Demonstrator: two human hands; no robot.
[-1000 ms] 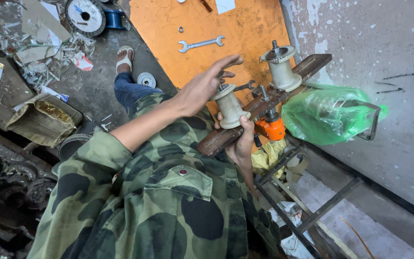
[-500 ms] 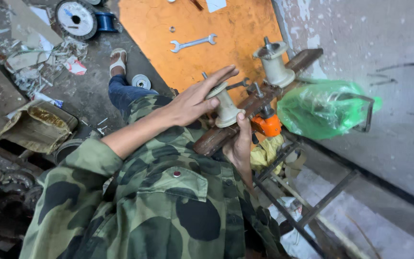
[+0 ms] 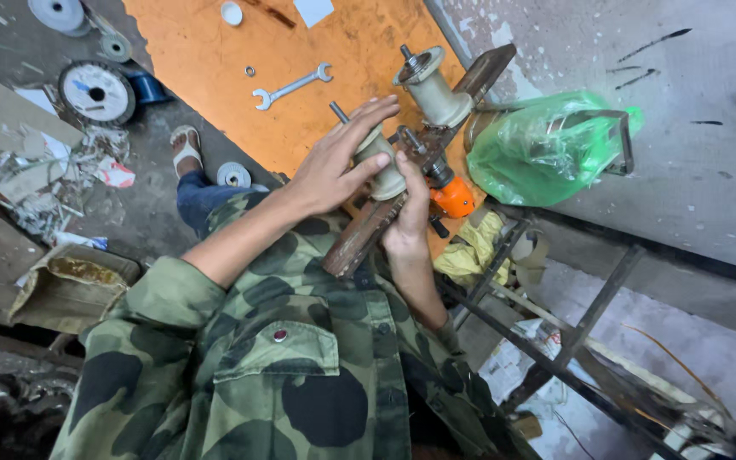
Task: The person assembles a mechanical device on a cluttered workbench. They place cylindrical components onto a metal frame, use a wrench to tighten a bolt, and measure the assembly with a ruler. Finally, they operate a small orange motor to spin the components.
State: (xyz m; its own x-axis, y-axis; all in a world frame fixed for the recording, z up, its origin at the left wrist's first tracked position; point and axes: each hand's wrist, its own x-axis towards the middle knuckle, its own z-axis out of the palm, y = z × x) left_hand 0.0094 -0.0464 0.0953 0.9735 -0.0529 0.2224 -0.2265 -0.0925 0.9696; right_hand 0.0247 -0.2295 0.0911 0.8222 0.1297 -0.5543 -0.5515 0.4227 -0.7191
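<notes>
Left hand [image 3: 334,166] lies flat, fingers spread, over the side of the near cream spool [image 3: 382,166]; palm wraps it rather than clamps, apparently to steady or turn it on its threaded rod [image 3: 339,112]. Right hand [image 3: 409,217] grips from below, fingers closed round the spool's base and the brown bar [image 3: 368,230] that carries it, propping the assembly at a slant. Second cream spool [image 3: 430,85] sits farther up the same bar, untouched. Orange tool [image 3: 451,198] hangs just beside the right hand. Spanner [image 3: 291,85] lies apart on the orange board [image 3: 215,77], within reach. Green plastic bag [image 3: 538,149] rests on the metal frame [image 3: 555,341].
</notes>
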